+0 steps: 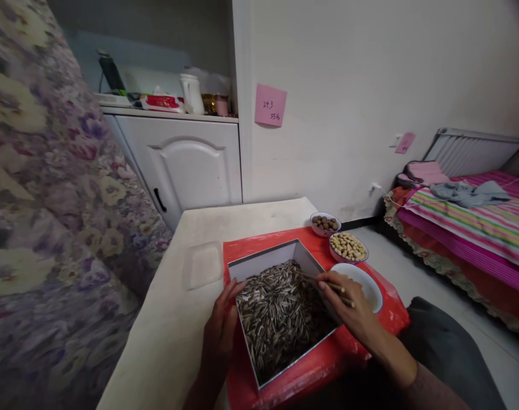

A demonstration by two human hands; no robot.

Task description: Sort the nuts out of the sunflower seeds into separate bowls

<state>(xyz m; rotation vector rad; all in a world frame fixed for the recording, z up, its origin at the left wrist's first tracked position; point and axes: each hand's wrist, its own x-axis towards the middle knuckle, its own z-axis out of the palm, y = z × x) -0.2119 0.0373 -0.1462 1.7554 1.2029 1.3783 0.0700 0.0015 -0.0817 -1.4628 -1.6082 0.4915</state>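
Note:
A square box point(259, 382) with pale inner walls holds a heap of striped sunflower seeds point(276, 313). My left hand point(220, 319) is at the box's left side, its fingertips over the rim and its thumb lower, outside the wall. In my right hand point(349, 302) is a pair of chopsticks point(340, 287), held over the right part of the box. Their tips point left, down among the seeds; whether they pinch one is too small to tell. A white bowl point(373, 287) stands just beyond my right hand, partly hidden by it.
A bowl of peanuts point(349, 246) and a bowl of round brown nuts point(325, 222) stand behind the white bowl. Red plastic sheeting point(251, 244) lies under the box. A clear shallow tray point(203, 265) lies on the table point(165, 319) at left. A floral curtain point(58, 188) hangs left; a bed point(468, 210) stands right.

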